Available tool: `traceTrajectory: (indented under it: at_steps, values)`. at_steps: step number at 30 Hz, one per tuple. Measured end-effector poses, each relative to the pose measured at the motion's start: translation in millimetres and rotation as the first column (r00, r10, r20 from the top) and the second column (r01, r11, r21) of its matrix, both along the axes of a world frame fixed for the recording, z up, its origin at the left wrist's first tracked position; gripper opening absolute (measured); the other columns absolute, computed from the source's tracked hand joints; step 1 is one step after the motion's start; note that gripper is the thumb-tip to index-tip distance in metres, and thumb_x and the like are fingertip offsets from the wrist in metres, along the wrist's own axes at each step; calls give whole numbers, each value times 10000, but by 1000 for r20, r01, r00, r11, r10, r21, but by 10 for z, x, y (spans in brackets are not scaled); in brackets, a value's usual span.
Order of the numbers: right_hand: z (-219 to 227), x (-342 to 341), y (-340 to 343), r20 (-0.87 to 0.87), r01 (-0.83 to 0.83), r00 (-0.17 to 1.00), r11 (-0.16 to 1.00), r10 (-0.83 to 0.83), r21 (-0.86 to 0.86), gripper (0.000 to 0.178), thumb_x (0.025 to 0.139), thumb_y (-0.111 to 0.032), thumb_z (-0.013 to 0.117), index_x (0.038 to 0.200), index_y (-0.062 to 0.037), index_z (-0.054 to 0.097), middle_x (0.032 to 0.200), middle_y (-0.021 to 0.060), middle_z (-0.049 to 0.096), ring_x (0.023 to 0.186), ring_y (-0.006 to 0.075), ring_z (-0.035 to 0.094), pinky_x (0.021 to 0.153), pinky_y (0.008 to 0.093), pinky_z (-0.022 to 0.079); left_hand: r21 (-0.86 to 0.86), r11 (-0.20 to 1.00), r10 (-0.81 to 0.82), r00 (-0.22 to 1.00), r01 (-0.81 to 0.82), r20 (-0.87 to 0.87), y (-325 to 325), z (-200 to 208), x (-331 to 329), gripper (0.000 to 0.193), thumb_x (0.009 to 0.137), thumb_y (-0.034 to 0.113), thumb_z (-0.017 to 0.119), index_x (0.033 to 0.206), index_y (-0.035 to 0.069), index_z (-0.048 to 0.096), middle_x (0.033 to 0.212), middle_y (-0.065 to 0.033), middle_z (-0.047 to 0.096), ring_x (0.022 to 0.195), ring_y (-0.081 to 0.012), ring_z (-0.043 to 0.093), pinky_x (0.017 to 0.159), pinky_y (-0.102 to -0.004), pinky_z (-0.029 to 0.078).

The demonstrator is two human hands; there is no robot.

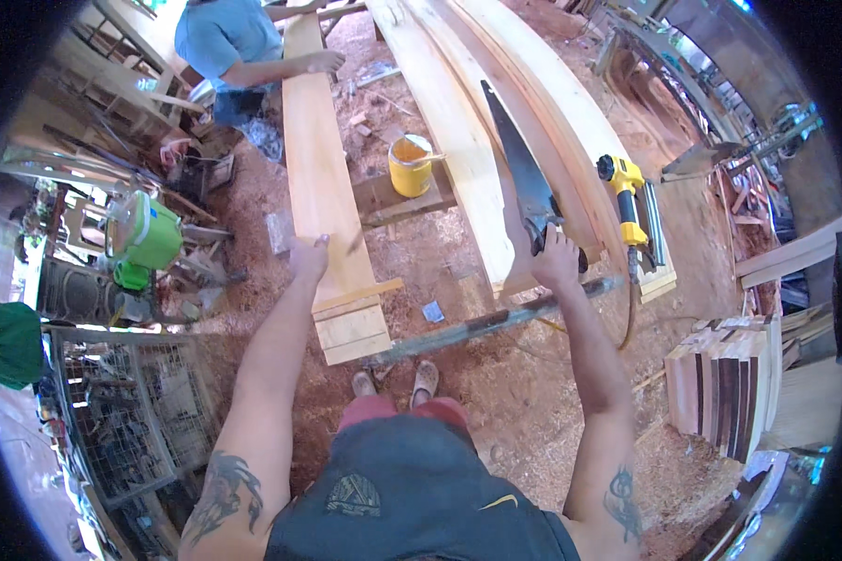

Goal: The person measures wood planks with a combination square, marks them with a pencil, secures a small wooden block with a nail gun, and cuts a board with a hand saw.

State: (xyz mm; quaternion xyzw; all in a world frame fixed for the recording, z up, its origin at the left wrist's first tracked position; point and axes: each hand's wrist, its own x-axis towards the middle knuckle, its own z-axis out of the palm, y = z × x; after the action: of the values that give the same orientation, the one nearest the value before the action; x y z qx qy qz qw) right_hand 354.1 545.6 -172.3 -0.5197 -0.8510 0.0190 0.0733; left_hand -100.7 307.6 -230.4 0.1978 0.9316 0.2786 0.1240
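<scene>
My right hand (558, 260) is wrapped round the dark handle of a handsaw. The handsaw's long dark blade (524, 173) points away from me, over the boards on the right. On the left, a long pale wooden plank (326, 192) runs away from me. My left hand (309, 256) grips its left edge, some fingers hidden. Across the plank's near end lies a thin wooden strip (358, 294), with a short wooden block (352, 332) just below it. At the far end, a co-worker in a blue shirt (220, 39) rests a hand (325, 62) on the same plank.
A yellow can (410, 170) stands on a crosspiece between the boards. A yellow and black nail gun (631, 201) with a hose lies on the right boards (580, 140). Cut wood pieces (720, 383) are stacked at right. A green container (147, 229) stands left. Sawdust covers the ground.
</scene>
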Motion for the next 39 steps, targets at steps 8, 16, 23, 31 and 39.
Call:
traceTrajectory:
  at_steps: [8, 16, 23, 31, 39]
  values:
    - [83, 131, -287, -465, 114, 878, 993, -116, -32, 580, 774, -117, 696, 1317, -20, 518, 1065, 246, 683, 965, 400, 685, 846, 464, 532, 162, 986, 49, 995, -35, -84, -58, -268, 216, 819, 864, 423, 729, 1437, -21, 348, 1476, -310, 411, 1364, -444, 436, 1116, -471, 383]
    - [471, 640, -1709, -959, -271, -161, 945, -234, -185, 545, 881, -175, 711, 1336, 22, 485, 769, 36, 565, 656, 213, 574, 650, 409, 502, -1, 966, -218, 809, 260, -545, -168, -175, 350, 584, 892, 315, 674, 1397, 62, 526, 1518, -299, 357, 1418, -495, 308, 1174, -609, 239]
    - [792, 566, -3528, -944, -324, -71, 902, -324, -285, 586, 879, -537, 693, 1108, -12, 569, 744, 60, 565, 717, 221, 580, 713, 411, 491, -117, 711, -684, 644, 694, -343, -387, 251, 343, 612, 891, 408, 649, 1331, -6, 554, 1474, -292, 427, 1405, -451, 362, 1195, -499, 286]
    - [448, 240, -4438, -828, -239, 366, 817, -425, -525, 630, 914, -270, 718, 1429, 9, 486, 1045, 104, 700, 923, 175, 671, 835, 323, 534, -296, 681, -732, 641, 670, -232, -390, 313, 420, 940, 812, 642, 686, 1403, -58, 477, 1522, -332, 344, 1449, -441, 310, 1207, -472, 277]
    - [127, 43, -4396, -811, -138, 509, 902, -289, -408, 558, 905, -179, 722, 1410, -37, 534, 1053, 150, 741, 906, 214, 732, 820, 334, 560, -343, 735, -663, 726, 585, -181, -275, 334, 595, 1091, 736, 701, 687, 1470, -41, 368, 1562, -272, 285, 1487, -420, 197, 1239, -484, 151]
